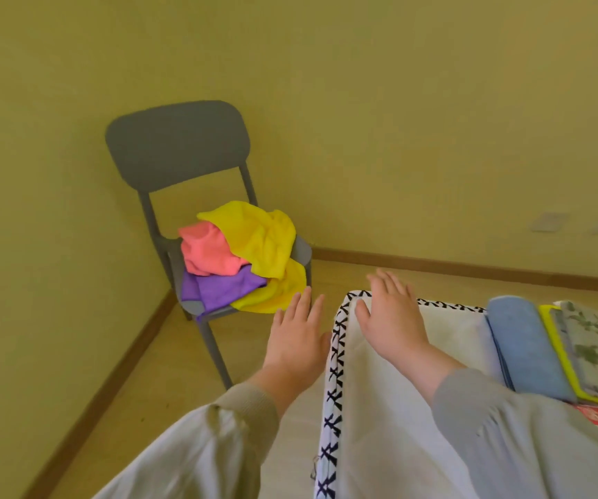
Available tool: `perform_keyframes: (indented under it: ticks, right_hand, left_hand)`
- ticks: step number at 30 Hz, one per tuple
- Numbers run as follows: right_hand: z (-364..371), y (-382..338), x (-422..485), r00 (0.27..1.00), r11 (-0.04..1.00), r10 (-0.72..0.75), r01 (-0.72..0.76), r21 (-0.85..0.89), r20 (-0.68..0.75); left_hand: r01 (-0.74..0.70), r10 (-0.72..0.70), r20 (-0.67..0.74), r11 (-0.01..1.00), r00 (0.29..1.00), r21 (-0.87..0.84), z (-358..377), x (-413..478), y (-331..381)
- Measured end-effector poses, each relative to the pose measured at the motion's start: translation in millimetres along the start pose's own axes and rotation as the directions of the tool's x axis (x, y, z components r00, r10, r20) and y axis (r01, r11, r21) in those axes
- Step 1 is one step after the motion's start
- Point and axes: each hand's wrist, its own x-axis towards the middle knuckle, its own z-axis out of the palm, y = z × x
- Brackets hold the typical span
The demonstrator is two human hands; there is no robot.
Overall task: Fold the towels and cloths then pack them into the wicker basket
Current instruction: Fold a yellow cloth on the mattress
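Counter (373, 408): under a white cover with black-patterned trim. It gives a flat, firm place to spread and fold on.
Grey chair (177, 144): stands in the corner, apart from the counter, and carries the unfolded pile on its seat.
Yellow cloth (261, 243): top of the pile, crumpled, spilling over the seat's front edge. It looks light, limp and plush. Best pinched at a corner or hem so it lifts clear and hangs open.
Purple cloth (225, 288): lowest in the pile, pinned under the others. Pulling it first would likely drag them off.
Pink cloth (207, 250): bunched beside the yellow cloth, soft and not slippery.
Blue towel (524, 347): already folded, lying on the counter's right side. It looks thicker and should hold its fold.
Leaf-print cloth (588, 340): folded flat just beside the blue towel.
Left hand (299, 336): fingers straight, holding nothing, stretched toward the chair.
Right hand (391, 311): spread flat over the counter's corner. Contact cannot be told.
Wicker basket: out of view.
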Motion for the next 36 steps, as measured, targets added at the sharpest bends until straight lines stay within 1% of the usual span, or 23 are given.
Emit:
perform_keyframes:
  ticks: [5, 8, 11, 15, 18, 20, 21, 23, 24, 27, 28, 29, 31, 33, 34, 35, 36]
  right_hand:
    - [30, -58, 38, 0.998, 0.985, -0.057, 0.06, 0.162, -0.019]
    - [54, -87, 65, 0.997, 0.962, -0.067, 0.072, 0.262, -0.031]
    - [82, -108, 90, 0.996, 0.945, -0.084, 0.077, 0.319, 0.008]
    - [124, -118, 130, 0.994, 0.946, -0.062, 0.028, 0.322, 0.093]
    - [153, -122, 160, 0.994, 0.918, 0.002, -0.046, 0.394, 0.111]
    - [168, -123, 178, 0.993, 0.895, 0.058, -0.097, 0.435, 0.104]
    - [174, -123, 184, 0.993, 0.888, 0.072, -0.108, 0.446, 0.096]
    - [186, -125, 194, 0.993, 0.89, 0.074, -0.109, 0.442, 0.097]
    - [191, -126, 197, 0.991, 0.898, 0.07, -0.112, 0.426, 0.114]
    - [196, -127, 209, 0.988, 0.949, 0.051, -0.093, 0.3, 0.145]
    - [194, -128, 213, 0.99, 0.957, 0.047, -0.084, 0.279, 0.135]
    - [191, -129, 217, 0.991, 0.951, 0.057, -0.091, 0.295, 0.12]
    - [182, -130, 221, 0.992, 0.911, 0.116, -0.125, 0.393, 0.046]
    - [168, -134, 224, 0.96, 0.792, 0.271, -0.177, 0.584, -0.076]
    - [157, -137, 223, 0.933, 0.714, 0.343, -0.184, 0.675, -0.108]
    - [147, -140, 223, 0.914, 0.646, 0.389, -0.18, 0.742, -0.116]
    - [136, -142, 222, 0.905, 0.588, 0.415, -0.188, 0.786, -0.094]
  left_hand:
    - [0.011, -0.011, 0.001, 0.999, 1.0, 0.044, -8, 4, -61]
    - [0.073, -0.073, -0.012, 0.997, 0.997, 0.031, -1, 20, -98]
    - [0.146, -0.146, -0.007, 0.988, 0.989, 0.054, 13, 40, -138]
    - [0.212, -0.207, -0.049, 0.963, 0.977, 0.165, 37, 79, -187]
    - [0.23, -0.212, -0.113, 0.954, 0.971, 0.191, 56, 109, -219]
    - [0.241, -0.214, -0.16, 0.955, 0.964, 0.174, 70, 125, -233]
    - [0.242, -0.217, -0.16, 0.956, 0.963, 0.163, 77, 129, -237]
    - [0.233, -0.216, -0.11, 0.958, 0.97, 0.168, 94, 135, -241]
    - [0.233, -0.217, -0.106, 0.958, 0.97, 0.167, 100, 136, -242]
    - [0.229, -0.214, -0.108, 0.96, 0.971, 0.163, 104, 138, -245]
    - [0.225, -0.21, -0.103, 0.96, 0.972, 0.166, 103, 138, -246]
    - [0.225, -0.212, -0.094, 0.96, 0.973, 0.169, 102, 137, -246]
    - [0.231, -0.222, -0.072, 0.957, 0.972, 0.174, 100, 137, -246]
    - [0.237, -0.234, -0.041, 0.957, 0.971, 0.165, 98, 139, -245]
    - [0.241, -0.24, -0.023, 0.957, 0.97, 0.164, 96, 139, -245]
    - [0.241, -0.243, -0.005, 0.957, 0.97, 0.164, 94, 139, -244]
    - [0.242, -0.249, 0.019, 0.956, 0.968, 0.163, 92, 139, -244]
